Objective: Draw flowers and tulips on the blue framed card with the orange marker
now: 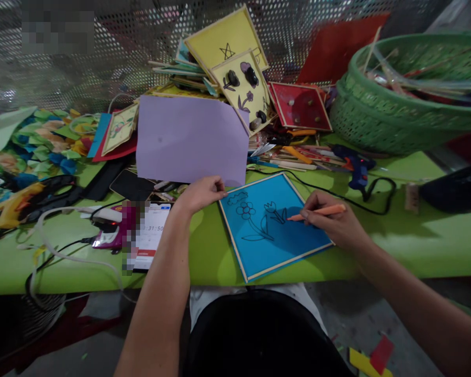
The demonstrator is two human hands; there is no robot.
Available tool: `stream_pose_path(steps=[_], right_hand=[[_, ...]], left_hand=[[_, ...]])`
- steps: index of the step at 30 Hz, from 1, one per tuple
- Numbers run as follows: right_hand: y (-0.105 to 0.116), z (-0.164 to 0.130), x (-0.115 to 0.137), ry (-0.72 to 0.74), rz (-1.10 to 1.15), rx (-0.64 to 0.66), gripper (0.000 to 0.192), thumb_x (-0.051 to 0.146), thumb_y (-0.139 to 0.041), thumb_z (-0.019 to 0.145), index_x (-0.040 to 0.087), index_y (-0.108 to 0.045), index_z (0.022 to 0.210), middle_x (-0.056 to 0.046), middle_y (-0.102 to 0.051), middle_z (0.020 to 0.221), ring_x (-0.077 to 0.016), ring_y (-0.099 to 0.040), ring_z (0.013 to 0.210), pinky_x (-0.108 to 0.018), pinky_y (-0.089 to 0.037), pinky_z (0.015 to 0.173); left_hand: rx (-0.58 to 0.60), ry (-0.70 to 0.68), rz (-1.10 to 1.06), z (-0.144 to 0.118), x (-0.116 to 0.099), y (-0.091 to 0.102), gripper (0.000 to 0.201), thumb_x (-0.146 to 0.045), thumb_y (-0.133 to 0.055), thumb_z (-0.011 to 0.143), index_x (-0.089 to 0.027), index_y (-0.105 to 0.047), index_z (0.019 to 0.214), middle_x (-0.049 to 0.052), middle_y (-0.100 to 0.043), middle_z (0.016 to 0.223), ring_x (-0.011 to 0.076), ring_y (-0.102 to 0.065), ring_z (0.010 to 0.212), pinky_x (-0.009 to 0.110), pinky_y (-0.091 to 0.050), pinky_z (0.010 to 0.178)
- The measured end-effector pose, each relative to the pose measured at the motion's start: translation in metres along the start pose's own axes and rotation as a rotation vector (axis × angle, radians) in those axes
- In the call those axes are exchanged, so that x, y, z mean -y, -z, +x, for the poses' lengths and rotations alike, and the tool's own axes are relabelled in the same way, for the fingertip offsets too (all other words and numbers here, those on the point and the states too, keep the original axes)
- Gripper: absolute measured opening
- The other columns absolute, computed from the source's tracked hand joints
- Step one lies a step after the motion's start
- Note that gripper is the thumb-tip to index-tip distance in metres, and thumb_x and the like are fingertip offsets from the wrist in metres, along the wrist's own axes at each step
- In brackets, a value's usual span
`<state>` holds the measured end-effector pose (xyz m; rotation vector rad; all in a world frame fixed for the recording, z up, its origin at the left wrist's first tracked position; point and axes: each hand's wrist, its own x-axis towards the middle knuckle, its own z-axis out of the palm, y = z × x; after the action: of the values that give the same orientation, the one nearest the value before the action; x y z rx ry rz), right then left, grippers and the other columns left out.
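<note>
Head view, left to right: coloured paper scraps point(47, 141) are lying heaped at the back of the green table point(204, 256), and a magenta power block point(115, 230) is resting just beside a lit phone point(151, 233). My left hand point(201, 193) is resting in front of a purple sheet point(188, 136), its fingers bending at the upper-left corner of the blue panel point(286, 241); I am not able to tell whether they are pinching it. The panel, edged with pale wooden strips point(231, 238), is lying near the table's front edge between my hands and bearing black outlines of a cloud and two flowers. Behind it, a yellow panel point(237, 86) with dark stones is tilting against the pile. My right hand point(332, 222) is holding an orange pen point(329, 210), fingers narrow around the barrel, its tip pointing left at a leaf outline. Farther right, a blue glue gun point(357, 166) is lying before a green basket point(392, 123).
</note>
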<state>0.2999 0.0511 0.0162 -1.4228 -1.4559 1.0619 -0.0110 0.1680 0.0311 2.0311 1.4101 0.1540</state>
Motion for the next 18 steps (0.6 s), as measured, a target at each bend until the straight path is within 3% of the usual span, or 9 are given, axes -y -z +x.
stream_pose_path(steps=[18], right_hand=[[0.0009,-0.0015,-0.0003,-0.007,0.016,0.035,0.034,0.052,-0.079,0.079,0.025,-0.062,0.068,0.001,-0.06,0.061,-0.0168,-0.061,0.06,-0.031,-0.056,0.058]], left_hand=[[-0.001,0.004,0.008,0.0003,0.0022,-0.0005,0.015,-0.036,-0.065,0.084,-0.021,-0.062,0.086,0.001,-0.067,0.082,0.0186,-0.059,0.077,0.031,-0.035,0.066]])
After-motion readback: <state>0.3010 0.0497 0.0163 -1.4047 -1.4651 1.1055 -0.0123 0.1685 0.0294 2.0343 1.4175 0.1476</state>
